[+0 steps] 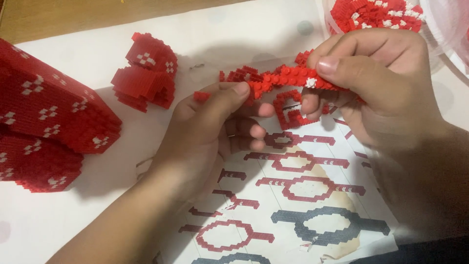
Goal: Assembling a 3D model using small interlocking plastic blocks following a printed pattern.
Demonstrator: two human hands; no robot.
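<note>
While we hold the work above the printed sheet, this is how things stand:

Landmark: we place everything by the instruction sheet [303,195], which lies flat on the white table cover [88,205] and shows rows of red and dark ring-shaped layers.

Piece in hand: the red brick strip [288,78], a thin layer of tiny bricks with one white stud, is in the air just above the top edge of the sheet, held between both hands.

Left hand [210,127]: over the sheet's upper left corner; thumb and forefinger are pinched closed on the strip's left end, the other fingers curled loosely under it.

Right hand [381,83]: over the sheet's upper right part; thumb and fingers are clamped on the strip's right end, with the thumb pressing on top near the white stud.

Done, as we judge it: the large red block [49,132] with white diamond marks, far left of the sheet, looks like a finished bulk section; the smaller red chunk [146,73], up and left of the sheet, looks like a part-built section.

Left, as we judge it: the strip is one layer among the many printed, and it is not joined to either built piece.

Supply: the bowl of loose bricks [376,14], beyond the sheet's upper right, is well filled with red and white pieces, so we reckon much building remains.
</note>
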